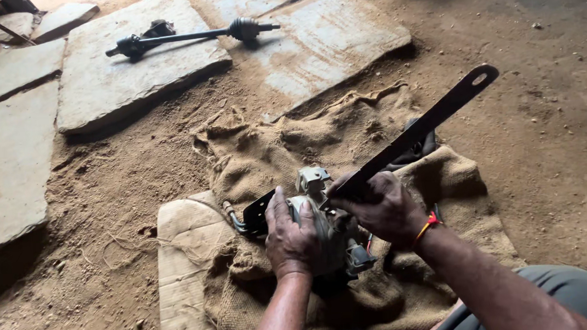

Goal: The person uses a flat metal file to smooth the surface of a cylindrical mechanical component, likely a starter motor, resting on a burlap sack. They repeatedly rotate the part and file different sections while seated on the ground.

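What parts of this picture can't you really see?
- Underside of the grey metal part: head view, hidden by the left hand and burlap sack.
- Right hand palm: wrapped round the flat black bar.
- Person's body: cut off by the bottom edge.
- Axle shaft details: too small.

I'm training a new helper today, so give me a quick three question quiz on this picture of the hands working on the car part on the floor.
1. True or false: the right hand grips a long flat black metal bar.
2. What does the grey car part under the left hand rest on? A) burlap sack B) metal tray C) wooden bench
3. Fill in: the black axle shaft lies on a flat ____ slab.

Key: 1 true. 2 A, the burlap sack. 3 stone, the stone slab at the top left.
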